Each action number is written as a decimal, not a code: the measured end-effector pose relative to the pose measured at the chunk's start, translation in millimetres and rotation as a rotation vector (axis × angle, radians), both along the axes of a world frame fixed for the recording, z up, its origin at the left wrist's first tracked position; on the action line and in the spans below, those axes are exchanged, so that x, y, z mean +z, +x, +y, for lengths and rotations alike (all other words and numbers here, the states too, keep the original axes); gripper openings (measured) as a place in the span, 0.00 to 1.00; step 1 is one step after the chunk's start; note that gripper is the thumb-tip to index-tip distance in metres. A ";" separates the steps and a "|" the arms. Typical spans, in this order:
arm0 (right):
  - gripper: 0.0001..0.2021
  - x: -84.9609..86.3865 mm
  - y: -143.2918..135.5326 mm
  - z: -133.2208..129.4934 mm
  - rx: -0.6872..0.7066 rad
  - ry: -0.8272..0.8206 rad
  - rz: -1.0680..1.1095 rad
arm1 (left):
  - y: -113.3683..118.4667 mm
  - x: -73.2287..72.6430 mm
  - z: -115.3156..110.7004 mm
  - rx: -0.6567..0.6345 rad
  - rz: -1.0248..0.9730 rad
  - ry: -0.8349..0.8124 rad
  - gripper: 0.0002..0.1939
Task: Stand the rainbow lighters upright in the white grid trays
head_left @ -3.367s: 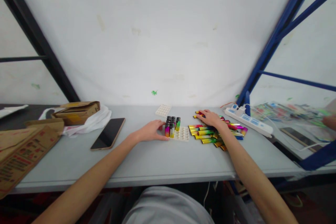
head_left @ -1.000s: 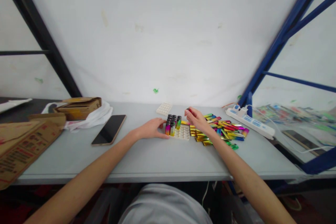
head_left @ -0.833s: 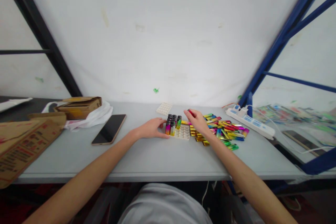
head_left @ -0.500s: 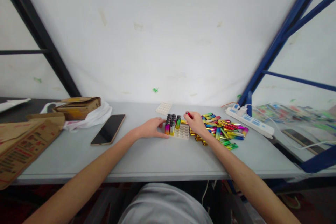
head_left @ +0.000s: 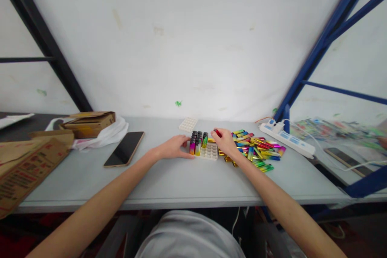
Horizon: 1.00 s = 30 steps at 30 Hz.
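Observation:
Several lighters [head_left: 198, 140] with black tops and shiny rainbow bodies stand upright at the left part of a white tray of small cells [head_left: 209, 151]. The tray's right part shows bare cells. My left hand [head_left: 173, 147] lies at the left side of the standing lighters, thumb and fingers apart and curved around that corner; whether it presses on them I cannot tell. Just above and right of the tray, my right hand [head_left: 225, 142] is closed on a lighter [head_left: 217, 132], whose red end pokes out. A loose pile of metallic lighters [head_left: 256, 149] lies right beside this hand.
A second white tray [head_left: 188, 124] lies by the wall. On the left are a phone [head_left: 124, 149], a white plastic bag [head_left: 116, 131] and cardboard boxes [head_left: 33, 165]. A power strip [head_left: 287, 140] with cables is at the right, near a blue metal frame [head_left: 314, 48].
Both hands stay almost where they were. The red end in my right hand is tilted slightly differently, and the whole view has shifted a little.

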State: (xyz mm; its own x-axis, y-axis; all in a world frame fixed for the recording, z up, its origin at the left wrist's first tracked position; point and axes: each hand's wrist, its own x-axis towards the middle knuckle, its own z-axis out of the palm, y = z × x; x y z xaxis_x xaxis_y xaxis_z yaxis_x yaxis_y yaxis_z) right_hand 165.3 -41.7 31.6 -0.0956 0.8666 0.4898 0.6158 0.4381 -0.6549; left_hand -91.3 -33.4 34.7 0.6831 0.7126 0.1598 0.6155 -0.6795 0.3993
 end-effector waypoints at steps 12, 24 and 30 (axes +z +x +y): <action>0.18 18.5 13.4 -5.5 0.172 -0.002 -0.113 | -0.1 0.0 0.3 -0.002 0.014 -0.001 0.30; 0.21 28.4 19.8 -18.7 0.312 0.042 -0.355 | 0.1 2.3 -2.1 -0.011 -0.004 -0.006 0.30; 0.21 19.9 17.6 -12.8 0.311 0.019 -0.435 | -0.3 0.2 -0.1 0.001 0.007 -0.011 0.31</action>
